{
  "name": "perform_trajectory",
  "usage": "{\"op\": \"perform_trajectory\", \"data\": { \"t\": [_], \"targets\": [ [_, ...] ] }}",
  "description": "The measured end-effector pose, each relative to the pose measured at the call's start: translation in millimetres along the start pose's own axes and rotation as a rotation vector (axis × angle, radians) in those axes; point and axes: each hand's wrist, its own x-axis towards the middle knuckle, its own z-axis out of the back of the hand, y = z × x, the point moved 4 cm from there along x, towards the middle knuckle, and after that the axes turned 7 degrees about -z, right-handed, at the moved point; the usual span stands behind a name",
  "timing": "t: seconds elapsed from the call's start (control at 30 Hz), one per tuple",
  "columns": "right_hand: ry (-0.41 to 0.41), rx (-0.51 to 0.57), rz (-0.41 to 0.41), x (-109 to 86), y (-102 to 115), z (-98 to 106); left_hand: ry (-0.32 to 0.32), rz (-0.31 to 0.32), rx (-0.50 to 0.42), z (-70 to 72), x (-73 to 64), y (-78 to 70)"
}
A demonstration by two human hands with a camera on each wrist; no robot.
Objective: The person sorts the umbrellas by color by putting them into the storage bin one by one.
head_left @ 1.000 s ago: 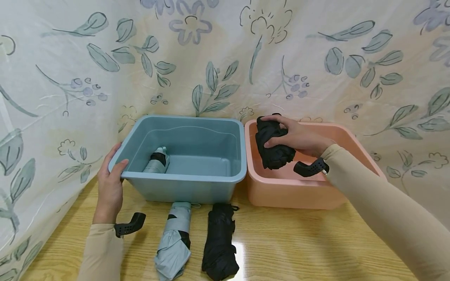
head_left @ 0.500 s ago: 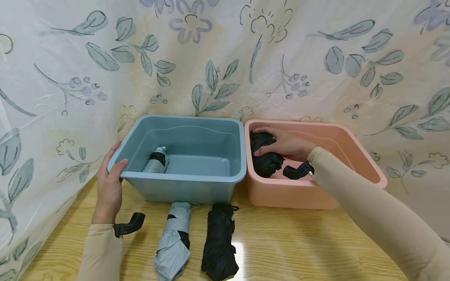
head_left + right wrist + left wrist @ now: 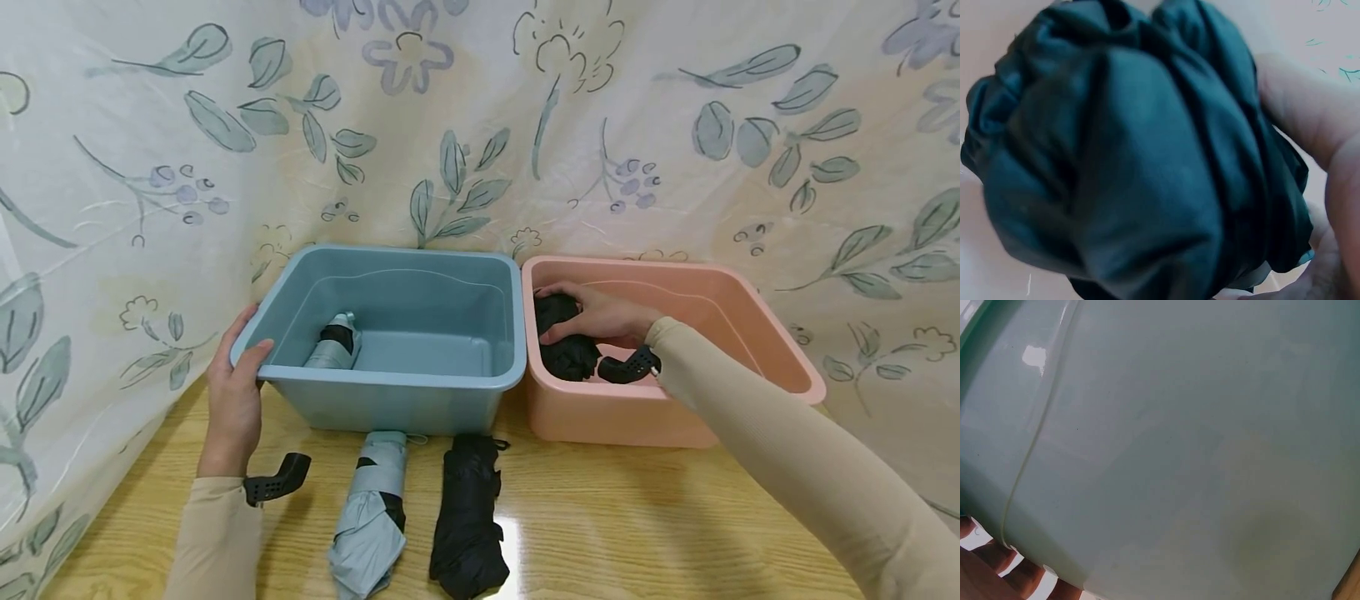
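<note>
My right hand (image 3: 600, 315) grips a folded black umbrella (image 3: 570, 358) low inside the pink bin (image 3: 637, 412), at its left end. Close up in the right wrist view, the umbrella (image 3: 1129, 162) shows bunched black cloth with fingers around its side. At the left, my left hand (image 3: 238, 392) holds the rim of the blue bin (image 3: 397, 404), thumb over the edge. A folded light blue umbrella (image 3: 333, 346) with a black band lies in that bin. The left wrist view shows mostly the bin's outer wall (image 3: 1166, 444), with fingertips at the lower left corner.
In front of the bins, a folded light blue umbrella (image 3: 371, 517) and another folded black umbrella (image 3: 470, 517) lie side by side on the wooden table (image 3: 637, 517). A floral curtain (image 3: 465, 108) hangs right behind both bins and along the left.
My right hand has lowered the black umbrella from above the pink bin down into its left end, shifting slightly left. The left hand has stayed on the blue bin's rim.
</note>
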Motion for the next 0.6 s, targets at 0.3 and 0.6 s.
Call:
{"op": "perform_trajectory", "data": {
  "t": [0.3, 0.6],
  "targets": [
    [0.038, -0.023, -0.022, 2.4, -1.7, -3.2, -0.02, -0.011, -0.015, -0.7, 0.1, -0.8],
    [0.059, -0.025, -0.049, 1.5, -2.8, -3.3, -0.024, -0.008, -0.019, -0.9, 1.3, -0.3]
  ]
}}
